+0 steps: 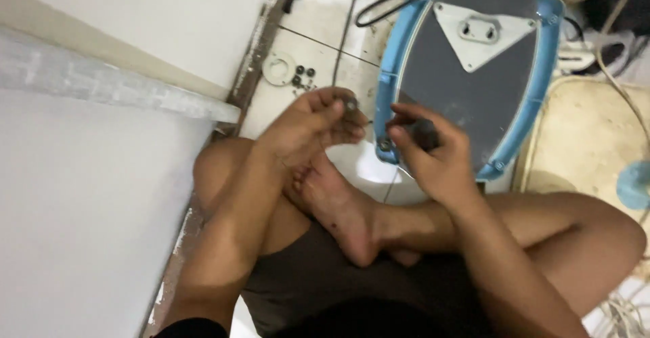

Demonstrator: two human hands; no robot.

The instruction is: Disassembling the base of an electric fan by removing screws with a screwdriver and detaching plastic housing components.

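- Blue-rimmed grey oval panel (474,87) lies on the tiled floor (318,54), far right of centre, white triangular bracket (477,32) on it.
- Left hand (308,125): fingertips pinched together on a small dark nut (351,104), just left of the panel's rim.
- Right hand (433,155): clamped around a dark tool handle (425,133), at the panel's near-left edge.
- White round washer (278,67) and small dark nuts (302,75) on the floor, far of the left hand.
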